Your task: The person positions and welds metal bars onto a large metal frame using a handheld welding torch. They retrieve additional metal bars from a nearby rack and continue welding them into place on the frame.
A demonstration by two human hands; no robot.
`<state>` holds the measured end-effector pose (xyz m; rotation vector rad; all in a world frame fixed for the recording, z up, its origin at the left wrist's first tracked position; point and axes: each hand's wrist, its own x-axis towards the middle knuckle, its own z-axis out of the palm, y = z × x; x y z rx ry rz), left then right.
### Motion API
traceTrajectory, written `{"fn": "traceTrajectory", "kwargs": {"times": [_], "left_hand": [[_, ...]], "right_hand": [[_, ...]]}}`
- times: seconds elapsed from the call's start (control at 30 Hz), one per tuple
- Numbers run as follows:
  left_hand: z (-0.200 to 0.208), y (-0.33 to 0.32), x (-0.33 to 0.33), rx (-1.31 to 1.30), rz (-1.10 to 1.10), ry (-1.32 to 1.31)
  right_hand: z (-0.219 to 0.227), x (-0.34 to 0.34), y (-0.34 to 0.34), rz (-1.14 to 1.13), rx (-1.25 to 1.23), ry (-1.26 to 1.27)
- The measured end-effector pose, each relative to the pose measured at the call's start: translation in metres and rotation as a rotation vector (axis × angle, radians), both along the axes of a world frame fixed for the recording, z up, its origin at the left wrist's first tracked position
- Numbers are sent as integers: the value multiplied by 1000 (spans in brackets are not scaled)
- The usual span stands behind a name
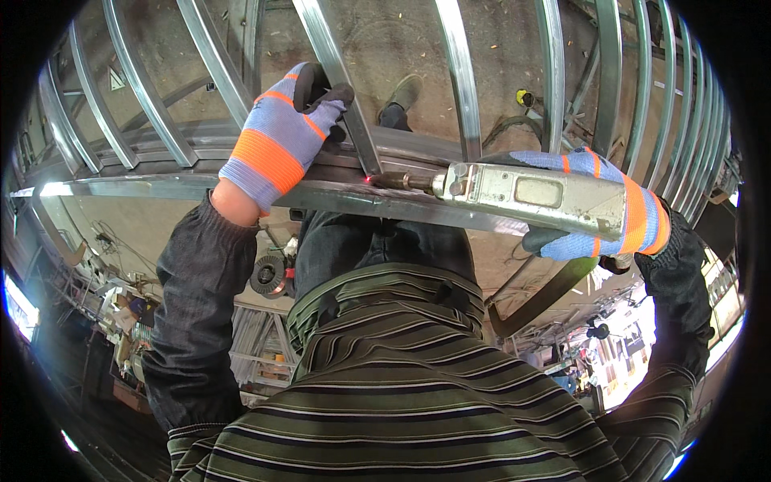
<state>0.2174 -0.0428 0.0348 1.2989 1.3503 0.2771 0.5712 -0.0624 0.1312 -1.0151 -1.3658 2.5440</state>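
A boxy silver handheld welding gun lies nearly level, its narrow dark nozzle pointing left. My right hand, in a blue-and-orange knit glove with dark fingertips, is wrapped round its body. At the nozzle tip a small red light spot falls by the foot of an upright square metal bar. That bar meets a curved metal rail. My left hand, gloved alike, is closed round the bar's lower part from the left. Its fingers partly cover the bar, and some fingertips are hidden.
More upright bars line the rail on both sides. Beyond them, a shoe rests on the concrete floor near a yellow round object. Below the rail are a dark spool and a curved metal piece.
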Motion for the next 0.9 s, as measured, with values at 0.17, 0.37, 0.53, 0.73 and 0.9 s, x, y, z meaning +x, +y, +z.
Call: {"fn": "traceTrajectory", "kwargs": {"times": [0.17, 0.37, 0.53, 0.73, 0.9], "left_hand": [[24, 15, 5, -274, -37, 193], [36, 29, 8, -56, -435, 532], [38, 27, 4, -41, -287, 490], [34, 32, 4, -42, -308, 503], [31, 36, 1, -65, -355, 507]], "right_hand": [[-4, 4, -5, 2, 11, 7], [-4, 9, -3, 20, 71, 2], [-5, 7, -2, 9, -11, -32], [-3, 10, -3, -23, -88, -18], [-2, 11, -4, -66, -150, -46]]}}
